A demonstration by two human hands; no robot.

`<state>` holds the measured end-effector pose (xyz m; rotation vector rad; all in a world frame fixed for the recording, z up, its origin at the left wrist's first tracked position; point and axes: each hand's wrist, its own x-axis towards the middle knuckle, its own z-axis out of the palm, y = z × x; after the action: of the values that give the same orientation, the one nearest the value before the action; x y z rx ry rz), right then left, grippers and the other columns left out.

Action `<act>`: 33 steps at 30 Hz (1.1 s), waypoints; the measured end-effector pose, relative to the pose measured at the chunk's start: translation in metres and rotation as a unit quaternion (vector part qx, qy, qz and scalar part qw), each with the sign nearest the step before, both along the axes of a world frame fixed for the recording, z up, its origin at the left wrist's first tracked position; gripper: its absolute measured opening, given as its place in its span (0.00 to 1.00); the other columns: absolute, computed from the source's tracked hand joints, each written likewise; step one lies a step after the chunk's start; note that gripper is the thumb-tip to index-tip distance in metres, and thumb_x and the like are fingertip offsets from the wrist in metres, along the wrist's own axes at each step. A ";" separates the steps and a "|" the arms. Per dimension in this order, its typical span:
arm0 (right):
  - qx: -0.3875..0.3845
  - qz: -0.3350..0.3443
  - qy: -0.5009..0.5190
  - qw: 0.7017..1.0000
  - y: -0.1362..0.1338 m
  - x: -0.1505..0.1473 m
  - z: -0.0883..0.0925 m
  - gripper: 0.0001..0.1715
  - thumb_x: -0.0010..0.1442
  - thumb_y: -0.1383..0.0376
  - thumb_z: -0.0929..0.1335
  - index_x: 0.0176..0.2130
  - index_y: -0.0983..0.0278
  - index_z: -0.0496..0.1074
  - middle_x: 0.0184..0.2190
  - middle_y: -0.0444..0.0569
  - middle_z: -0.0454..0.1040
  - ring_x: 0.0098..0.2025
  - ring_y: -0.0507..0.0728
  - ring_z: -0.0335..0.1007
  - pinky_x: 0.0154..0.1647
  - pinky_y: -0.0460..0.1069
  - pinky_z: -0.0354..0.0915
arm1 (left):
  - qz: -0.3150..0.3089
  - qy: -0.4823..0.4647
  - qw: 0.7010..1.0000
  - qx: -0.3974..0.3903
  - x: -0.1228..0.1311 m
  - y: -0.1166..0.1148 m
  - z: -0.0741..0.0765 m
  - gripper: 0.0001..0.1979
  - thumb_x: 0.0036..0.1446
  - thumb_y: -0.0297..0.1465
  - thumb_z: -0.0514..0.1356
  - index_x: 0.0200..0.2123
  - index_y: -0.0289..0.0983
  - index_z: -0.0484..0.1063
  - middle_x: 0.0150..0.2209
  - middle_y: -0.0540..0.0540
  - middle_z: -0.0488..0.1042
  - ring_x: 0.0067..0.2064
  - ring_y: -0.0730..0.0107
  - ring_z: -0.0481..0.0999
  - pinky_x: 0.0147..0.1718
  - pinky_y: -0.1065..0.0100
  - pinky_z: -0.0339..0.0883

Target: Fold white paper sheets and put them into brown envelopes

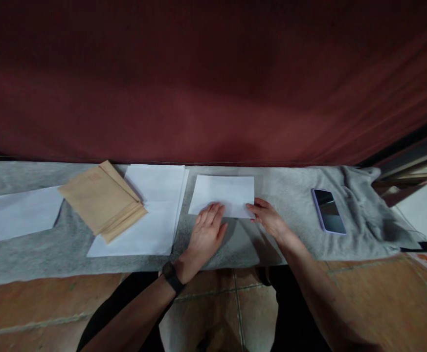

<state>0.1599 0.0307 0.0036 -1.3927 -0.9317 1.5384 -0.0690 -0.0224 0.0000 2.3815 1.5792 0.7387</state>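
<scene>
A folded white sheet of paper (223, 194) lies on the grey cloth (235, 244) in front of me. My left hand (206, 232) rests flat with fingers stretched out, its fingertips on the sheet's near left edge. A black band is on that wrist. My right hand (268, 218) has its fingers drawn together at the sheet's near right corner, pinching it.
A stack of white sheets (150, 215) lies left of the folded one, with brown envelopes (101, 199) on top. Another white sheet (17, 214) lies far left. A purple-cased phone (328, 210) rests at right. A dark red curtain (213, 83) hangs behind. Tiled floor (382, 298) is below.
</scene>
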 end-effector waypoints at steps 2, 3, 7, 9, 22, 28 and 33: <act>-0.017 -0.024 0.064 0.998 -0.004 -0.004 0.002 0.23 0.46 0.56 0.79 0.41 0.62 0.78 0.36 0.49 0.83 0.31 0.57 0.78 0.27 0.48 0.72 | 0.039 -0.084 0.996 -0.012 0.001 0.000 0.009 0.15 0.71 0.38 0.52 0.52 0.38 0.74 0.52 0.38 0.78 0.57 0.53 0.75 0.57 0.52 0.69; -0.026 -0.031 0.090 0.995 -0.006 -0.006 0.003 0.24 0.46 0.57 0.79 0.43 0.61 0.77 0.38 0.50 0.84 0.33 0.59 0.80 0.30 0.50 0.74 | 0.062 -0.132 0.989 -0.026 0.001 0.000 0.012 0.13 0.71 0.39 0.54 0.45 0.39 0.75 0.46 0.40 0.79 0.51 0.54 0.77 0.53 0.54 0.71; -0.050 -0.037 0.131 0.989 -0.012 -0.015 -0.003 0.24 0.46 0.59 0.80 0.42 0.61 0.77 0.41 0.52 0.85 0.39 0.63 0.83 0.39 0.55 0.78 | 0.122 -0.349 0.909 -0.193 0.003 0.007 0.012 0.13 0.64 0.45 0.62 0.35 0.41 0.72 0.32 0.48 0.75 0.36 0.63 0.77 0.38 0.63 0.73; -0.054 -0.018 0.132 0.990 -0.017 -0.023 -0.006 0.23 0.45 0.58 0.81 0.40 0.62 0.77 0.40 0.51 0.85 0.41 0.62 0.83 0.43 0.55 0.78 | 0.126 -0.456 0.831 -0.292 0.006 0.011 0.009 0.17 0.59 0.47 0.65 0.40 0.40 0.72 0.31 0.49 0.77 0.34 0.63 0.79 0.33 0.64 0.73; -0.026 0.006 -0.001 1.000 -0.016 -0.012 -0.014 0.23 0.57 0.48 0.72 0.45 0.60 0.75 0.46 0.54 0.84 0.44 0.62 0.82 0.40 0.54 0.77 | 0.127 -0.563 0.714 -0.397 -0.012 0.024 0.007 0.20 0.46 0.34 0.69 0.45 0.39 0.77 0.41 0.44 0.84 0.42 0.58 0.83 0.35 0.64 0.74; -0.004 -0.011 -0.038 0.999 -0.010 0.007 -0.009 0.20 0.49 0.53 0.75 0.40 0.60 0.77 0.36 0.48 0.83 0.36 0.60 0.79 0.33 0.49 0.70 | 0.104 -0.538 0.722 -0.423 -0.018 0.026 0.013 0.21 0.43 0.29 0.67 0.44 0.38 0.78 0.38 0.45 0.84 0.36 0.60 0.81 0.33 0.65 0.73; -0.005 0.027 -0.002 1.000 -0.015 -0.001 -0.004 0.19 0.47 0.56 0.75 0.39 0.61 0.80 0.32 0.44 0.82 0.31 0.57 0.76 0.34 0.49 0.68 | 0.079 -0.522 0.742 -0.414 -0.018 0.028 0.011 0.15 0.44 0.30 0.68 0.39 0.37 0.80 0.35 0.45 0.83 0.35 0.61 0.80 0.33 0.65 0.71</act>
<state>0.1587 0.0152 0.0000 -1.3892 -0.9721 1.5835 -0.0872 0.0054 0.0106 0.8692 1.1569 0.8851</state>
